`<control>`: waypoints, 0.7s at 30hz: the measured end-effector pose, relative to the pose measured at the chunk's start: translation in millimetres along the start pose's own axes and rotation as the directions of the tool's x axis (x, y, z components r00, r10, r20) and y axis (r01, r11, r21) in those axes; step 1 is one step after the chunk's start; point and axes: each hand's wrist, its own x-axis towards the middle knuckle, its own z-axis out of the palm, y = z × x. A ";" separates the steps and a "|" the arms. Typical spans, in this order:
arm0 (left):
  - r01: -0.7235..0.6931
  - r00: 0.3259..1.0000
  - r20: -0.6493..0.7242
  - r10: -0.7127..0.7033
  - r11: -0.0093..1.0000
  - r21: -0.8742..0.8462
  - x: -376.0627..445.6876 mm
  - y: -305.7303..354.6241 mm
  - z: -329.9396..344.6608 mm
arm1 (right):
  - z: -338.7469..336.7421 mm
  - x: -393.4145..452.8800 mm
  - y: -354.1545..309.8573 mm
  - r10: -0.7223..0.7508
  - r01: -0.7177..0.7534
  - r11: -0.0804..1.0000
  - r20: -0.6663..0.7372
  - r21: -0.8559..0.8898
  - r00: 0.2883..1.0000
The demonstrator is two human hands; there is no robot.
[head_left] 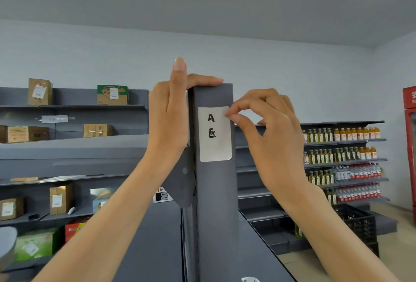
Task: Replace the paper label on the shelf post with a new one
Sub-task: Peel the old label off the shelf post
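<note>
Several cardboard boxes sit on the grey shelving at nine o'clock, some bearing white shipping stickers. Next comes the left hand, laid flat against the left side of the grey shelf post; its thumb hooks over the post's top while one finger points straight up to twelve o'clock, so it braces the post rather than closing around it. At the centre, the white paper label is stuck upright on the post's front face near the top, marked with a handwritten "A" and a second character beneath. At two o'clock from the label's middle, the right hand pinches the label's upper right corner between thumb and forefinger. Further right, at three o'clock, rows of bottles fill the far shelves, and a red cooler stands at the frame's edge.
</note>
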 end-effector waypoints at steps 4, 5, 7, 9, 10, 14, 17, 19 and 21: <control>0.000 1.000 -0.002 0.000 1.000 -0.015 -0.3 1.8 0.9 | -0.3 -2.2 1.4 0.019 -0.020 0.999 0.031 0.034 0.999; 0.001 1.000 -0.001 -0.001 1.000 -0.020 -0.5 2.1 0.9 | -0.7 -1.9 1.6 0.030 -0.031 0.999 0.037 0.034 0.999; 0.005 1.000 0.000 -0.005 1.000 -0.020 -1.0 1.8 0.7 | -1.8 -1.5 1.3 0.040 -0.041 0.999 0.027 0.024 0.999; 0.007 1.000 0.001 -0.007 1.000 -0.018 -1.1 1.8 0.5 | -2.3 -2.6 0.4 0.051 -0.051 0.998 0.018 0.020 0.999; 0.007 1.000 0.002 -0.007 1.000 -0.020 -1.1 1.8 0.3 | -2.8 -3.3 0.0 0.065 -0.065 0.998 0.023 0.025 0.998; 0.015 1.000 -0.002 -0.015 1.000 -0.015 -0.7 2.0 -0.4 | -5.8 -2.4 -2.5 0.149 -0.158 0.980 0.082 0.118 0.985; 0.011 1.000 -0.003 -0.011 1.000 -0.012 -0.8 2.5 -0.3 | -6.4 -0.6 -4.7 0.174 -0.193 0.973 0.142 0.126 0.974; 0.023 1.000 -0.009 -0.023 1.000 -0.019 -1.1 3.5 0.1 | -7.0 -0.3 -5.4 0.184 -0.206 0.972 0.174 0.112 0.967; 0.030 1.000 -0.008 -0.030 0.999 -0.028 -1.2 4.1 -0.1 | -8.0 1.1 -5.4 0.200 -0.220 0.968 0.157 0.123 0.967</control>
